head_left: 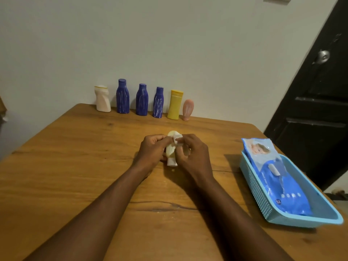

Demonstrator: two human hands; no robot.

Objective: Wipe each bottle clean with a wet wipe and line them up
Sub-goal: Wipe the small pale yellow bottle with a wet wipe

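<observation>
Six bottles are standing in a row along the back edge of the desk (75,166), upper middle of the frame, close to the wall. From the left it's going cream bottle (102,99), three blue bottles (122,97) (142,100) (158,103), yellow bottle (175,105), then a little pink tube (187,109) sitting on its cap. The blue ones are showing whitish streaks down their sides.

A seventh one, the pale bottle (170,152), is sitting dead centre of the frame between both hands, low over the desk, with its white cap pointing back toward the camera. The left hand (152,149) is curling its grip round the left side of the bottle. The right hand (192,153) is pinching a white wet wipe (177,139) in its grip and pressing it against the bottle's far end.

Over at the lower right, a light blue basket (320,219) is resting on the desk, and a blue wipes pack (282,185) is lying in it, its far end poking up over the rim. A black door (320,110) is filling the upper right.
</observation>
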